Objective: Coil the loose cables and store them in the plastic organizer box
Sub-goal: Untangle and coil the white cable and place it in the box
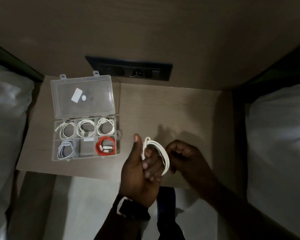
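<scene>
A white cable [156, 153] sits wound in several loops around the fingers of the left hand [140, 170], which is raised palm-up above the near edge of the wooden table [171, 110], thumb pointing away from the body. The fingers curl inward over the loops, so this hand grips the coil. The right hand [184, 155] is just beside it on the right, knuckles up and fingers bent in toward the coil's outer strands; in the dim light it seems to pinch the cable, but whether the fingertips truly close on it cannot be told. A dark watch [126, 207] is strapped to the left wrist.

The plastic organizer box [87, 137] lies open on the left part of the table, well apart from both hands, its clear lid [83, 97] folded back flat toward the wall. The far row of three compartments each holds a coiled white cable [85, 129]. In the near row, the left compartment holds a pale bluish cable [64, 149], the right one a red cable [105, 146], and the middle compartment [86, 147] between them has no cable in it.

A dark socket panel [128, 68] is set into the wall behind the table. White bedding [5, 108] flanks the table on both sides.
</scene>
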{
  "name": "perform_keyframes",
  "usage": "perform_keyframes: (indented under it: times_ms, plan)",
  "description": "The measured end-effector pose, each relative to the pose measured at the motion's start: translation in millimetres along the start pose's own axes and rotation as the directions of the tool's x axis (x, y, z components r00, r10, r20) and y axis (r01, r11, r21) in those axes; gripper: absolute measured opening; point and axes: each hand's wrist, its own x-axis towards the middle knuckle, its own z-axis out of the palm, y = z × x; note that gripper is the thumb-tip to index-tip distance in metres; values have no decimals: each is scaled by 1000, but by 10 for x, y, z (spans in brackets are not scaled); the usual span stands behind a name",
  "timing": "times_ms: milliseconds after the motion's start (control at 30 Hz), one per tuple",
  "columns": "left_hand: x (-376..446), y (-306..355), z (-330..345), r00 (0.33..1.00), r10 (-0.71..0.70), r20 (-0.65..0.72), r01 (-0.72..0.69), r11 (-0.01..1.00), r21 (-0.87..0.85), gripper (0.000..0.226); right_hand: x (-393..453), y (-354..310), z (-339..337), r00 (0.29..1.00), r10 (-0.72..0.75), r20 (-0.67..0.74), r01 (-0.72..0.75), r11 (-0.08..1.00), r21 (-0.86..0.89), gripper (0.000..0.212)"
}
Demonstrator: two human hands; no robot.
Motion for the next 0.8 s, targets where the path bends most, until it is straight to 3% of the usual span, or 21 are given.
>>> perform_keyframes:
  times_ms: [133, 267, 367, 467, 567, 667, 800]
  plan:
    - [67, 23, -140, 998, 56, 25, -52, 990, -133, 45, -164, 99, 195, 983, 171, 66, -183, 931, 317, 17]
    - [71, -12, -258, 994, 29, -105, -35, 998, -54, 40, -256, 98, 188, 958, 270, 94, -283, 838, 467, 15]
    - [61, -75, -305, 979, 12, -206, 2, 998, 70, 41, -270, 66, 159, 960, 254, 121, -282, 861, 424, 13]
    - [25, -95, -306, 946, 115, -304, -58, 980, 188, 37, -240, 73, 145, 965, 261, -18, -241, 913, 330, 9]
    - [-54, -76, -328, 903, 224, -367, -124, 953, 277, 36, -223, 76, 209, 973, 230, -17, -217, 939, 265, 10]
    - [-150, -97, -394, 834, 380, -399, -115, 828, 549, 44, -187, 73, 305, 985, 164, -56, -153, 974, 166, 18]
    - [-242, 21, -563, 732, 567, -377, -91, 631, 771, 45, -57, 53, 572, 980, 183, -77, -157, 951, 267, 18]
